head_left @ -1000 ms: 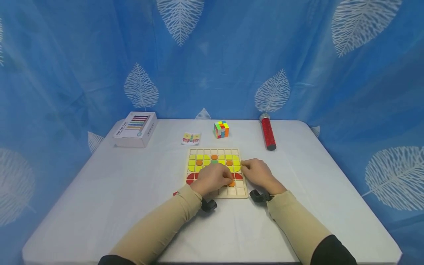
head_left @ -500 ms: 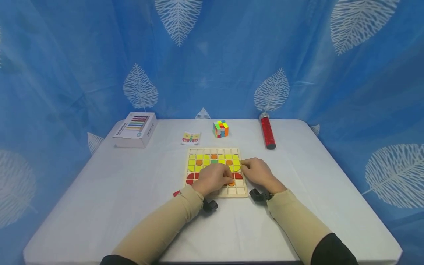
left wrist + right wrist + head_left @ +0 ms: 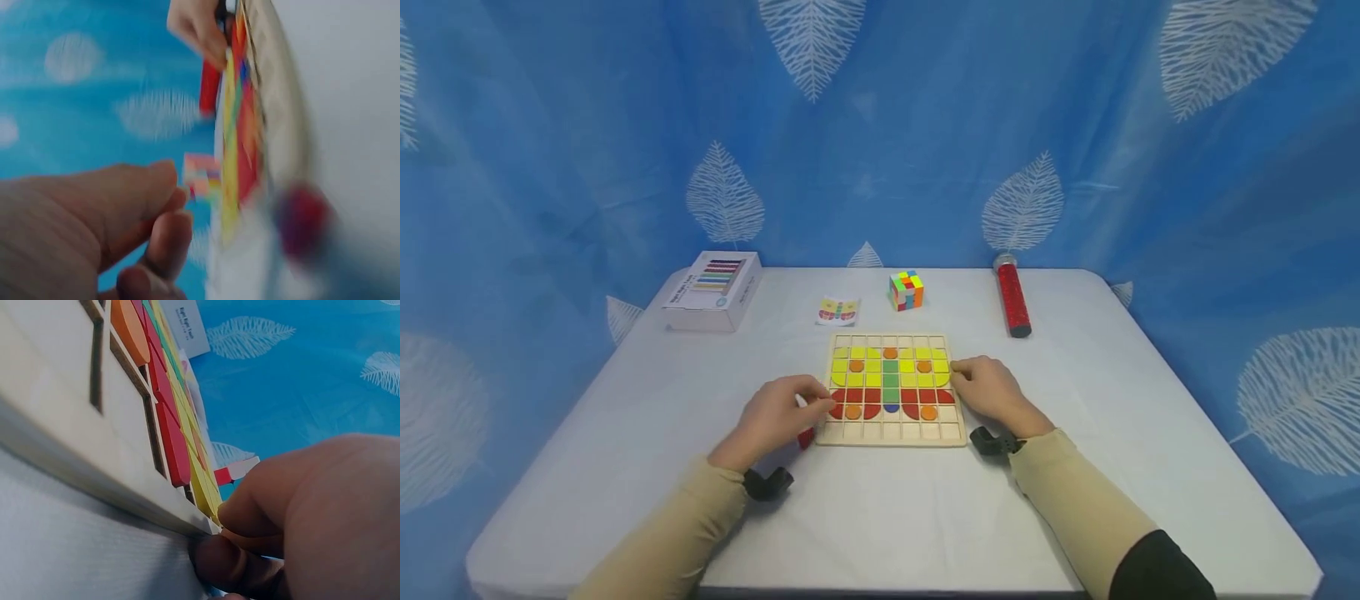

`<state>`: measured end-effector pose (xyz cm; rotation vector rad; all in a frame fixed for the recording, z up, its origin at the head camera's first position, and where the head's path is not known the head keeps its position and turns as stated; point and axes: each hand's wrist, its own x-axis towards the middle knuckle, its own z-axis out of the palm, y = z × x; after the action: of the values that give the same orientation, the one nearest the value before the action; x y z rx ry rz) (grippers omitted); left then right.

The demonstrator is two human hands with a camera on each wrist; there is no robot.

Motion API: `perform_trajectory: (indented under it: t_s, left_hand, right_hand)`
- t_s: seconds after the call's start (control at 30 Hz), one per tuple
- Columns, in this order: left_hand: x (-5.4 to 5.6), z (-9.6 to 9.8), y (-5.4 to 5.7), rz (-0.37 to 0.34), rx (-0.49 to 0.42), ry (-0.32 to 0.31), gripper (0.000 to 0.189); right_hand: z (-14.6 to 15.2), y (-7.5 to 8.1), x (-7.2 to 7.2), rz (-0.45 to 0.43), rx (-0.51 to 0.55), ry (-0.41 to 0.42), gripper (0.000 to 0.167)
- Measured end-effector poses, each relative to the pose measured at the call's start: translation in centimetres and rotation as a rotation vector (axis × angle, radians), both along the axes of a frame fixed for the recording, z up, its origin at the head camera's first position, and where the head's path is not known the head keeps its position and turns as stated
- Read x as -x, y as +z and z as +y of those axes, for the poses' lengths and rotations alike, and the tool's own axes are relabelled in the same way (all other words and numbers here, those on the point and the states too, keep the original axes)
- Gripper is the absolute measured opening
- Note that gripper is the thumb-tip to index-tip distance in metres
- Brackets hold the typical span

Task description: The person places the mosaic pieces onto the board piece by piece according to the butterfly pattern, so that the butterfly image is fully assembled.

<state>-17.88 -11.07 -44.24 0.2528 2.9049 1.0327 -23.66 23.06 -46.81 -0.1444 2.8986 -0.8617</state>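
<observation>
A wooden grid board (image 3: 854, 431) lies on the table, its cells holding yellow, red, green, orange and blue pieces in a butterfly pattern. My left hand (image 3: 782, 412) is over the board's left edge, fingers relaxed and nothing seen between them. Near its fingers, red pieces (image 3: 806, 438) lie beside the board; they blur in the left wrist view. My right hand (image 3: 992, 390) pinches the board's right rim, thumb and finger meeting at the edge in the right wrist view. An orange disc (image 3: 928, 412) sits in a lower right cell next to red pieces.
Behind the board lie a printed butterfly card (image 3: 838, 312) and a colored puzzle cube (image 3: 906, 291). A white box (image 3: 711, 292) stands at the back left. A red glittery tube (image 3: 1013, 298) lies at the back right, before a blue leaf-patterned curtain (image 3: 925, 125).
My left hand has let go of the orange disc and moved left off the board's middle, uncovering the green column and a blue piece. My right hand stays at the rim.
</observation>
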Motion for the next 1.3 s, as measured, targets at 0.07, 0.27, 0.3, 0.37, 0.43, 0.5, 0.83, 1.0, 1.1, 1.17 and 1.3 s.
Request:
perform_trajectory:
  t_s: [0.07, 0.27, 0.3, 0.37, 0.43, 0.5, 0.83, 1.0, 1.1, 1.17, 1.3]
  left_hand:
    - [-0.9, -2.1, -1.1, -0.013, -0.016, 0.041, 0.010]
    - [-2.5, -4.5, -2.9, -0.009, -0.036, 0.073, 0.019]
    - [-2.5, -4.6, -3.0, 0.001, -0.032, 0.061, 0.021]
    - [-2.4, -4.4, -3.0, 0.018, -0.008, 0.041, 0.027]
    - [-2.3, -4.2, -3.1, 0.023, 0.026, 0.023, 0.030]
    - [-2.3, -4.0, -3.1, 0.028, 0.060, 0.023, 0.030]
    - [-3.0, -3.8, -2.9, 0.052, 0.051, 0.010, 0.017]
    - [-3.1, -3.8, -2.9, 0.047, 0.024, 0.028, 0.012]
    - [-3.2, -3.9, -3.1, 0.041, 0.008, 0.046, 0.010]
    - [-3.1, -3.9, -3.2, 0.048, 0.011, 0.056, 0.009]
    - [-3.1, -3.9, -3.1, 0.059, 0.038, 0.079, 0.008]
  right_hand:
    - [0.1, -0.1, -0.1, 0.001, -0.001, 0.002, 0.046]
    - [0.2, -0.2, 0.2, 0.009, -0.006, 0.012, 0.046]
    - [0.2, -0.3, 0.2, 0.006, -0.003, 0.013, 0.046]
    - [0.2, 0.1, 0.4, 0.007, -0.008, 0.018, 0.047]
    - [0.2, 0.3, 0.4, 0.013, -0.015, 0.024, 0.047]
    - [0.2, 0.4, 0.4, 0.019, -0.017, 0.029, 0.047]
    - [0.1, 0.3, -0.2, -0.013, -0.009, -0.003, 0.047]
    - [0.1, 0.2, -0.4, -0.013, -0.003, -0.007, 0.047]
    - [0.0, 0.1, -0.5, -0.010, -0.008, -0.002, 0.047]
    - [0.0, 0.0, -0.6, -0.007, -0.009, -0.004, 0.046]
    - [-0.2, 0.0, -0.6, 0.002, 0.000, -0.004, 0.046]
